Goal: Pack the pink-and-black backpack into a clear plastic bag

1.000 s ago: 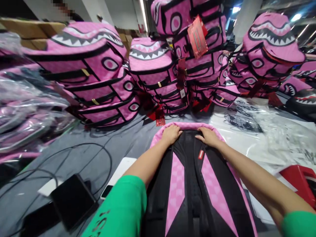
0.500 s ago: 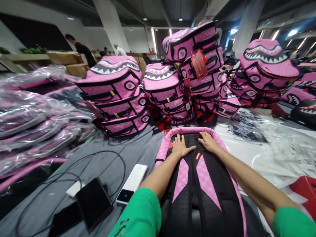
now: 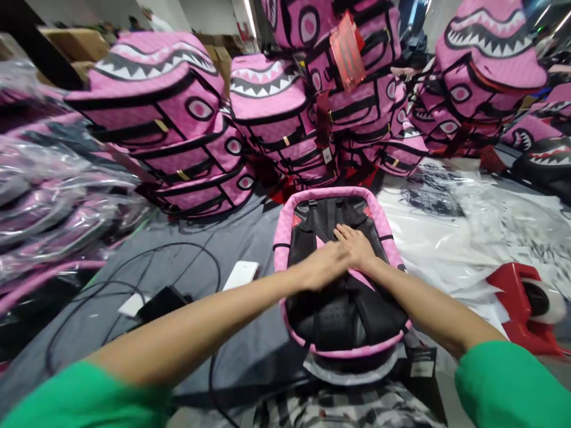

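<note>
Head view. A pink backpack [image 3: 339, 315] lies face down on the grey table [image 3: 196, 238], directly under both hands, its black back panel and straps turned up. The right hand [image 3: 359, 248] is laid flat and open, palm down, on the straps near the panel's middle. The left hand [image 3: 322, 267], touching the right at its near side, is blurred; whether it is flat or curled cannot be told. Nothing is grasped by either. The step in hand is judged to be a pressing flat of the straps against the panel. A lift or turn of the backpack would call for a hold on its pink rim. Beyond the hands, stacked backpacks [image 3: 272, 113]; to their left, a white phone [image 3: 241, 274] and cables [image 3: 134, 261]; to their right, plastic sheeting [image 3: 468, 238].
</note>
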Tool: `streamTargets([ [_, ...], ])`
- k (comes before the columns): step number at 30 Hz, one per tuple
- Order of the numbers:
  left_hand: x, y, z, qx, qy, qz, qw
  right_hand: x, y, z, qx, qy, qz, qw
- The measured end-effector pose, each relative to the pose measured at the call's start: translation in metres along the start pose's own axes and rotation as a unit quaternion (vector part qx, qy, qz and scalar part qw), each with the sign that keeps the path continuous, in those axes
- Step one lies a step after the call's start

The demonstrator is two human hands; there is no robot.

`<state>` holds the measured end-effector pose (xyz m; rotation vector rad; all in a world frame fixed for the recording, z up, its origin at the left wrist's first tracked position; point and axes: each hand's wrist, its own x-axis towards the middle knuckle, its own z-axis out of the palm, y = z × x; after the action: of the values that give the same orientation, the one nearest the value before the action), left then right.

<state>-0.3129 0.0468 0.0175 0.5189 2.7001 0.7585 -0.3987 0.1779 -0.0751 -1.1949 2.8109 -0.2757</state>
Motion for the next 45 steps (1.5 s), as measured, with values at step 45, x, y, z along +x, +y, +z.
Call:
streamTargets([
  [45, -0.052, 0.010, 0.042, 0.258, -0.100, -0.080, 0.958, -0.066, -0.003, 0.021, 0.008, 0.095, 0.104, 0.990],
])
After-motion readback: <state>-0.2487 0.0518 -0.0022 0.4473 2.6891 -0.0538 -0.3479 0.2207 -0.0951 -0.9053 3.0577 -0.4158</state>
